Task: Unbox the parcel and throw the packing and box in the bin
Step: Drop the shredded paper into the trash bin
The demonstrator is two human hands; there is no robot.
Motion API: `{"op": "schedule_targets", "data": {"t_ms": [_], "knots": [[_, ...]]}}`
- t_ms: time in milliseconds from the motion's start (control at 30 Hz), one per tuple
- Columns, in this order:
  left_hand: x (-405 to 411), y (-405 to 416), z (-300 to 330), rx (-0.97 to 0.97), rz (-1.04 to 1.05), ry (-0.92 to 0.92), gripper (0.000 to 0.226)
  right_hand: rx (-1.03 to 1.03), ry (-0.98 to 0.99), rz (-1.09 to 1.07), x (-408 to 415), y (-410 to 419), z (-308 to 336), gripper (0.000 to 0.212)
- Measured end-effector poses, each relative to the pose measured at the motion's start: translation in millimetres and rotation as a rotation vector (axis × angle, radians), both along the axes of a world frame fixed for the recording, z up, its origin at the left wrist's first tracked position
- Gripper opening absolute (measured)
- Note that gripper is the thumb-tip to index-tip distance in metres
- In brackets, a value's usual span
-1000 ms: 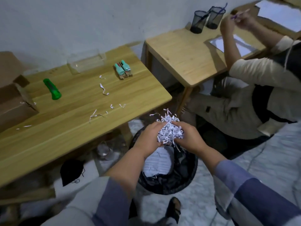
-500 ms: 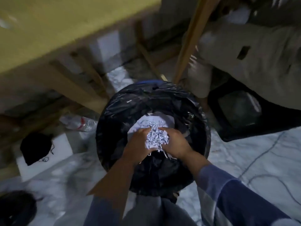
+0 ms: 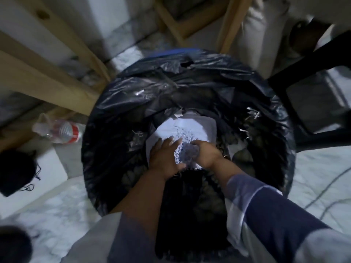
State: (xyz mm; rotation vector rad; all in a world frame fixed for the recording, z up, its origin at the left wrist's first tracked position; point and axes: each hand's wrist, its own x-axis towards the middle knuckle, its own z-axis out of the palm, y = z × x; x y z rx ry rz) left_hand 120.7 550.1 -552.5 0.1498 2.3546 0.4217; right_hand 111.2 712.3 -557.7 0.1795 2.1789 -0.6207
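A round bin lined with a black plastic bag [image 3: 117, 95] fills the middle of the view. My left hand [image 3: 164, 157] and my right hand [image 3: 206, 153] are both down inside it, pressed together around a wad of white shredded paper [image 3: 183, 152]. The left fingers are stretched out along the wad, and the right fingers curl over it. Under the hands a white sheet [image 3: 191, 125] lies in the bin. A few loose shreds [image 3: 252, 114] cling to the bag at the right rim. The parcel box is out of view.
Wooden table legs [image 3: 57, 78] stand left of the bin, and another leg [image 3: 227, 21] behind it. A plastic bottle [image 3: 65, 131] and a white block [image 3: 48, 168] lie on the marble floor at left. A seated person's leg [image 3: 266, 25] and a black chair [image 3: 313, 95] are at right.
Both hands carried the shredded paper from above the bin down deep into it. The view dropped from the tabletop to straight over the bin. The left fingers have loosened.
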Motion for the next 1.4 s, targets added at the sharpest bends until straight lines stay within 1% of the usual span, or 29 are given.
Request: {"op": "schedule_targets", "data": {"t_ms": [100,133,233,267,300,333,367,400,467,500,567,600,633,700,767,800,867,967,1067,1200,1333,1400], "knots": [[2.5,10.0,46.2,-0.014,0.032,-0.087,0.062,0.006,-0.019,-0.011,3.3,2.2,47.9,0.052],[3.7,11.8,60.6,-0.011,0.059,-0.097,0.061,0.011,-0.018,-0.009,3.1,2.8,64.6,0.051],[5.5,14.9,109.3,-0.052,0.047,-0.044,0.076,0.013,-0.011,-0.01,3.0,6.2,114.5,0.053],[6.0,17.8,130.0,-0.023,0.052,-0.033,0.079,0.008,-0.011,-0.008,3.2,7.6,131.3,0.053],[8.4,19.0,144.3,0.05,0.09,-0.026,0.079,0.001,-0.01,-0.004,4.2,9.0,148.2,0.052],[11.5,20.5,163.3,0.156,0.18,-0.054,0.077,-0.004,-0.008,0.0,5.2,9.7,165.5,0.052],[13.9,20.1,178.6,0.252,0.265,-0.098,0.07,-0.008,-0.005,0.005,6.6,10.2,183.4,0.051],[16.5,19.4,195.9,0.288,0.293,-0.131,0.059,-0.011,-0.002,0.009,8.2,10.1,201.7,0.05],[17.8,16.6,233.6,0.216,0.203,-0.066,0.038,-0.01,0.0,0.025,11.3,9.1,241.6,0.05],[18.6,14.8,252.5,0.16,0.137,-0.033,0.046,-0.004,0.003,0.039,13.0,8.9,262.0,0.05],[22.0,11.1,297.2,0.06,0.039,-0.04,0.083,0.003,0.033,0.058,15.1,8.0,304.1,0.05],[23.4,10.8,320.9,0.049,0.03,-0.022,0.092,0.006,0.055,0.064,15.7,7.6,325.2,0.05],[22.8,8.7,338.8,0.053,0.034,0.009,0.092,0.006,0.081,0.078,15.7,7.0,345.4,0.05],[22.1,6.4,374.0,0.076,0.045,0.082,0.071,0.003,0.118,0.109,14.3,4.7,382.7,0.047],[19.9,-0.4,414.1,0.106,0.066,0.153,0.046,0.0,0.185,0.145,10.2,-2.3,420.7,0.039],[16.4,-3.4,429.2,0.108,0.067,0.181,0.039,-0.004,0.219,0.168,6.0,-6.6,435.3,0.034],[10.7,-14.7,459.7,0.12,0.087,0.27,0.032,-0.008,0.287,0.229,-3.0,-20.7,468.7,0.031],[4.7,-43.8,500.3,0.106,0.189,0.369,0.031,-0.048,0.376,0.282,-17.4,-49.9,514.1,0.037],[-0.5,-81.9,525.5,0.096,0.295,0.448,0.031,-0.082,0.434,0.32,-33.4,-83.4,544.1,0.043],[-3.5,-138.1,537.7,0.034,0.402,0.469,0.033,-0.112,0.457,0.342,-49.5,-129.4,560.2,0.044],[-14.0,-193.4,525.7,0.005,0.453,0.472,0.036,-0.05,0.506,0.394,-70.6,-173.9,547.9,0.046],[-22.5,-216.0,516.4,-0.005,0.448,0.488,0.037,0.008,0.521,0.398,-79.3,-193.2,530.8,0.056]]}}
